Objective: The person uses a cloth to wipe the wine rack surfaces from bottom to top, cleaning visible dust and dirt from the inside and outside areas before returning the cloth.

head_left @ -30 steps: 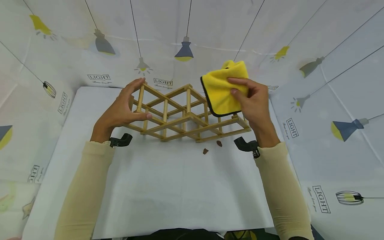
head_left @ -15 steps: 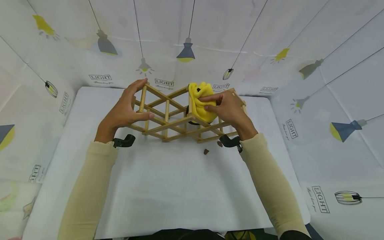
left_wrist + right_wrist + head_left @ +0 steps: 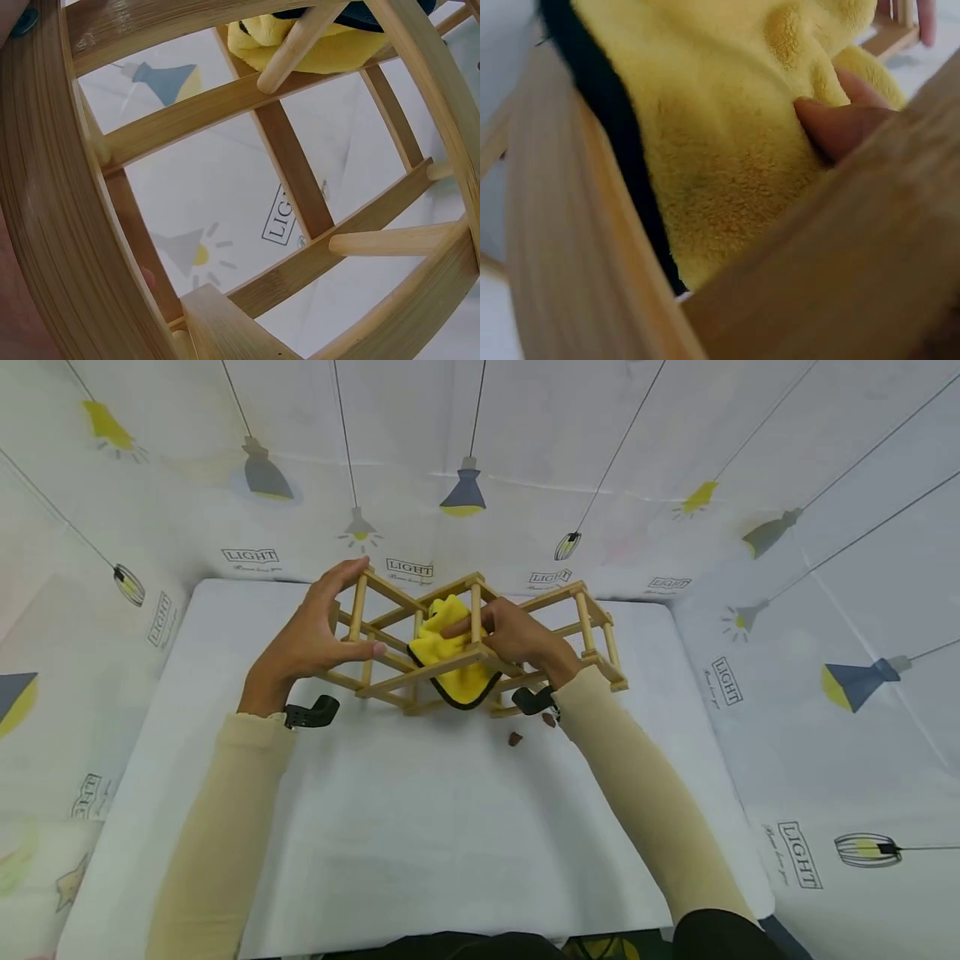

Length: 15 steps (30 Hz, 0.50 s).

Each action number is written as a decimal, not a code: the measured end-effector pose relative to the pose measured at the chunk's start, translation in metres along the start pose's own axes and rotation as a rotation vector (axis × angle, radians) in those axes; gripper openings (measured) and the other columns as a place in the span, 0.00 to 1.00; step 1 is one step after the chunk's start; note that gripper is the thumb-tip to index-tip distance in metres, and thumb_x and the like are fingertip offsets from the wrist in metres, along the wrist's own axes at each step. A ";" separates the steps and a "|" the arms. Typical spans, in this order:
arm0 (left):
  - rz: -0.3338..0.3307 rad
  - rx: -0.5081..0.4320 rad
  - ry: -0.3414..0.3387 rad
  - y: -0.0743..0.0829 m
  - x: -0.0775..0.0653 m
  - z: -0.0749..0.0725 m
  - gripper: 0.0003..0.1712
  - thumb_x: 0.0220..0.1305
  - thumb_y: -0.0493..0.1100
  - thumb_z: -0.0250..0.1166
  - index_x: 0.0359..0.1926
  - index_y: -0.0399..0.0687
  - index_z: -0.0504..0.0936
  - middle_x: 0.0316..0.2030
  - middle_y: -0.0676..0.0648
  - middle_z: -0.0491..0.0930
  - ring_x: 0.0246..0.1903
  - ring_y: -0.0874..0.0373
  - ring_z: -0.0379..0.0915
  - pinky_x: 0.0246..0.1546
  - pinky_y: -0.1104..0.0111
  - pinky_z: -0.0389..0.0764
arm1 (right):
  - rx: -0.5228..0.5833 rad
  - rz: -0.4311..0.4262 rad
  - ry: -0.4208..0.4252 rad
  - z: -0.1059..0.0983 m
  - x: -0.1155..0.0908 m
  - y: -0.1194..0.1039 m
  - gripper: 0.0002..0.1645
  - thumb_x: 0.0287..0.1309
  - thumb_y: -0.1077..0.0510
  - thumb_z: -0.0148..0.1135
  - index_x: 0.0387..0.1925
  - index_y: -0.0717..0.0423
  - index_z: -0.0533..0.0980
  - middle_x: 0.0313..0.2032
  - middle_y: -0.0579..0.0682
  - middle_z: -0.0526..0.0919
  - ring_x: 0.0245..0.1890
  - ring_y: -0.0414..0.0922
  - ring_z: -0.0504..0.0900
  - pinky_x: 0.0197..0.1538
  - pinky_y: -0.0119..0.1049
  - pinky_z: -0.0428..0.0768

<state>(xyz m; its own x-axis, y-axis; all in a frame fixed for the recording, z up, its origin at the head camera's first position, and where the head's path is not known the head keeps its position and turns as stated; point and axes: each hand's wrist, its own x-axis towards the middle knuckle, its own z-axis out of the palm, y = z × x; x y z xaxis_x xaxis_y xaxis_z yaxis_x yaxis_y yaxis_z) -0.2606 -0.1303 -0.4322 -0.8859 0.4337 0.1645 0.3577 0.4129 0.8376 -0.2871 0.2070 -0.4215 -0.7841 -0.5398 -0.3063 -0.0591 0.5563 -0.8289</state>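
Note:
A lattice wooden rack (image 3: 476, 614) of slats and round dowels stands near the back of the table. My left hand (image 3: 303, 631) grips its left end, thumb in front and fingers reaching behind. Between the slats near the middle, my right hand (image 3: 517, 633) pinches a yellow cloth (image 3: 444, 647) with a black edge. In the right wrist view, the thumb (image 3: 840, 127) presses into the fuzzy cloth (image 3: 720, 150), and a slat crosses in front of the hand. The left wrist view catches the cloth (image 3: 341, 51) behind a dowel; most of the left hand is hidden there.
Two small brown pieces (image 3: 514, 739) lie on the white table (image 3: 450, 835) in front of the rack. Fabric walls (image 3: 525, 435) printed with lamps rise behind and at both sides. Black wrist cameras (image 3: 311, 713) stick out from both wrists.
My right hand has carried the cloth from above the rack's right part leftward and down into the lattice near the middle. The left hand stays at the left end.

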 end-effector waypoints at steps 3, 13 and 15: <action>0.002 0.020 -0.007 0.001 0.003 0.003 0.65 0.54 0.49 0.82 0.85 0.71 0.52 0.85 0.56 0.48 0.84 0.48 0.44 0.80 0.34 0.52 | -0.058 0.001 0.034 0.004 0.009 0.004 0.20 0.71 0.68 0.65 0.59 0.50 0.87 0.64 0.52 0.86 0.73 0.49 0.74 0.71 0.47 0.77; -0.004 0.047 0.009 0.002 0.001 0.000 0.65 0.54 0.51 0.82 0.85 0.72 0.51 0.85 0.54 0.48 0.83 0.46 0.45 0.78 0.30 0.50 | -0.310 0.034 0.044 0.007 0.021 0.000 0.15 0.73 0.60 0.65 0.56 0.55 0.88 0.56 0.55 0.90 0.63 0.51 0.81 0.70 0.48 0.77; -0.005 0.044 0.013 0.001 0.000 0.000 0.65 0.53 0.50 0.82 0.85 0.71 0.52 0.85 0.53 0.48 0.83 0.46 0.45 0.78 0.30 0.51 | -0.252 -0.032 0.020 0.008 0.023 0.002 0.16 0.71 0.62 0.67 0.57 0.55 0.88 0.57 0.54 0.90 0.66 0.50 0.80 0.72 0.47 0.76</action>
<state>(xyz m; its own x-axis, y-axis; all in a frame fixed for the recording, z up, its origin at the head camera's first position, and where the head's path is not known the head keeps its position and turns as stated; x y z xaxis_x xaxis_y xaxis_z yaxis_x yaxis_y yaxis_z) -0.2597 -0.1300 -0.4310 -0.8911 0.4217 0.1675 0.3661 0.4501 0.8145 -0.3000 0.1902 -0.4338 -0.7915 -0.5481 -0.2703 -0.2342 0.6806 -0.6942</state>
